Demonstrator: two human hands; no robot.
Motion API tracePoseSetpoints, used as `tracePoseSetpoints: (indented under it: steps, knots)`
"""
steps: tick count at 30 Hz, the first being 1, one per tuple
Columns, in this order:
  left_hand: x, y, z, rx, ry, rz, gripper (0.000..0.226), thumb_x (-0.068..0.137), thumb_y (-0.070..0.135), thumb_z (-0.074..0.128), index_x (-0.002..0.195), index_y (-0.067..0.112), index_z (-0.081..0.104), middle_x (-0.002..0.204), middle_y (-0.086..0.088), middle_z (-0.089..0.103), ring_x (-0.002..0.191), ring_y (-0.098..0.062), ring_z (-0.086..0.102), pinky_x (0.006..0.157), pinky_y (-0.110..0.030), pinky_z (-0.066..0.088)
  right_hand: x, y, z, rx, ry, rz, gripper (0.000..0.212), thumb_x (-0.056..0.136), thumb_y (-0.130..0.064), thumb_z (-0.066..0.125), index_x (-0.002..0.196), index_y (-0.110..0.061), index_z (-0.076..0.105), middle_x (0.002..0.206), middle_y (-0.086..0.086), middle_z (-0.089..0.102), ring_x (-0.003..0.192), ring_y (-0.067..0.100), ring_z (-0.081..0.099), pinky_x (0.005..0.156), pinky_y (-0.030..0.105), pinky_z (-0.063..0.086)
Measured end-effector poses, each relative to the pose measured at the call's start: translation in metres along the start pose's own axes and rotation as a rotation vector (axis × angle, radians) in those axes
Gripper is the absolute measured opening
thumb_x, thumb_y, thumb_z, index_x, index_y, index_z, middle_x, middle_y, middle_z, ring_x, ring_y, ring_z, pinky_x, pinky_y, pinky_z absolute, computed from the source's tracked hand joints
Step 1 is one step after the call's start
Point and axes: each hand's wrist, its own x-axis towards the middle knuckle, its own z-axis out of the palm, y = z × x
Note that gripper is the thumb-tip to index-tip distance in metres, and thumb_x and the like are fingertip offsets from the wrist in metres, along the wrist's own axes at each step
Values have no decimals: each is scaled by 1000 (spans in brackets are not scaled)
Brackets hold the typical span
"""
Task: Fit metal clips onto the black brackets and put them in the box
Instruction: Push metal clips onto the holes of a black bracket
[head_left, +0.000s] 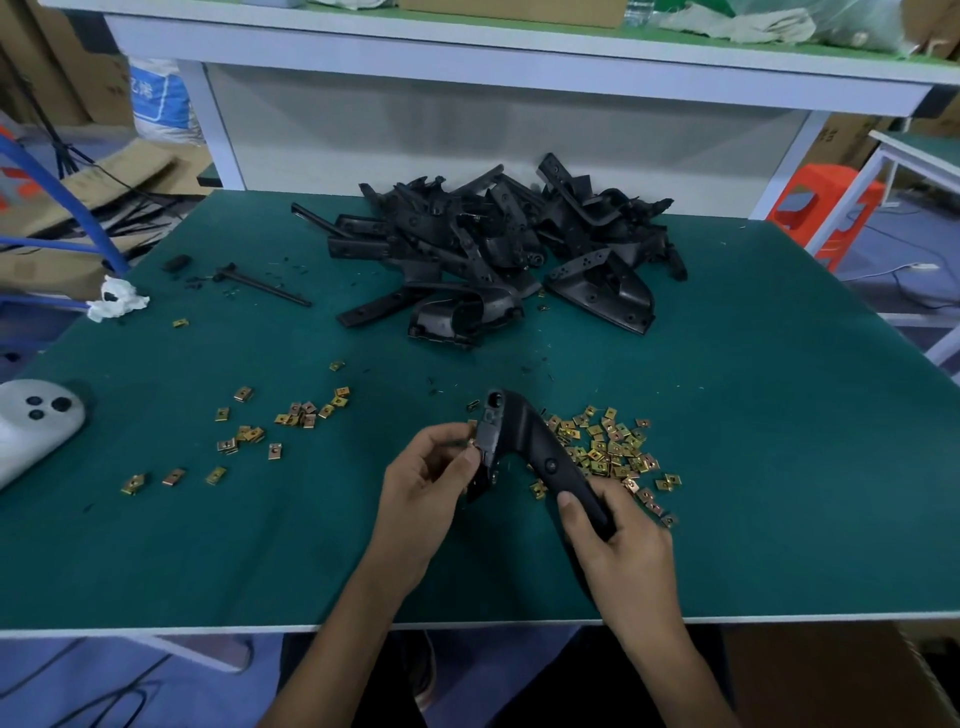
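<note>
A black bent bracket (524, 441) is held above the green table (779, 467), near its front edge. My right hand (618, 545) grips the bracket's lower end. My left hand (431, 478) pinches a small metal clip (471, 441) against the bracket's left edge. A heap of gold metal clips (613, 452) lies just right of the bracket. More clips (291, 421) are scattered to the left. A pile of black brackets (498, 244) sits at the back of the table.
A white device with dark round buttons (36, 421) lies at the table's left edge. A crumpled white rag (117, 300) and a thin black rod (265, 283) lie at the back left. A brown cardboard box (831, 675) stands below the table's front right.
</note>
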Motion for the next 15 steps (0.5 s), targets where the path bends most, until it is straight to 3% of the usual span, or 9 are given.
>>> tracePoseSetpoints:
  steps: [3,6,8,15]
  knots:
    - [-2,-2,2,47,14,7,15,85,29,78,99,32,72,84,8,70,77,-6,65,74,-17,52,-2,-1,1,32,42,-19,15,94,-58,57,103,-46,60,63,-9,59,48,6,49,42,17,33]
    - [-1,-7,2,240,48,2,32,70,54,80,98,41,69,91,9,70,82,-9,67,74,-21,54,-4,-1,0,33,81,-31,23,92,-65,51,104,-47,60,67,-10,61,51,8,53,43,20,37]
    - [0,-11,0,334,55,30,33,72,58,78,99,41,69,92,11,69,82,-9,66,73,-23,54,-5,-2,1,25,80,-34,26,91,-66,51,106,-47,60,67,-9,62,50,10,53,43,24,39]
    - [-1,-10,0,417,23,69,27,81,54,70,102,38,67,92,9,70,85,-11,66,76,-27,54,-6,-5,1,22,70,-41,24,95,-60,54,108,-41,61,65,-11,59,48,8,50,43,16,32]
